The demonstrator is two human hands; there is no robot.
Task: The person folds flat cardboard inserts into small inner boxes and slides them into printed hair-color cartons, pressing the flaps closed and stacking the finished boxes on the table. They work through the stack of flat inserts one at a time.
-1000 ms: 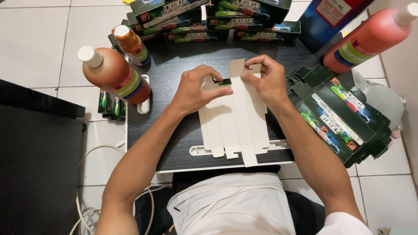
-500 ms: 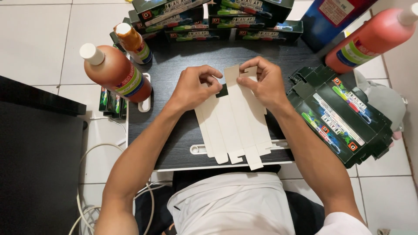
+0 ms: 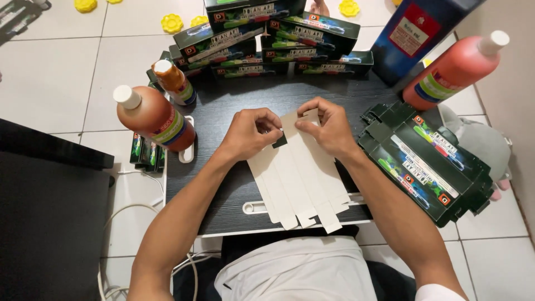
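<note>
The flat, unfolded carton blank (image 3: 298,173) lies pale side up on the small dark table (image 3: 223,189), its panels running away from the person and its bottom tabs hanging just past the near edge. Both hands are at its far end. The left hand (image 3: 249,132) pinches the upper left corner, thumb and fingers closed on a small dark flap that shows the printed side. The right hand (image 3: 329,127) grips the upper right tabs, fingers curled over the card's edge and thumb beneath.

Compared with a second ago, the blank has slid a little toward the person and turned slightly, so its tabs now overhang the table more, and the two hands have drawn closer together at the top (the dark flap sits between the fingertips now). To my eye that means the top flaps are being creased and the card is beginning to be worked into shape.

Round about: a stack of flat dark green cartons (image 3: 426,161) just to the right, made-up green boxes (image 3: 267,39) ranged along the far side, two orange-brown bottles (image 3: 156,118) with white caps at the left, a red bottle (image 3: 454,69) and a tall blue box (image 3: 418,33) at the far right. Yellow flower-shaped pieces (image 3: 171,23) dot the tiled floor beyond.
</note>
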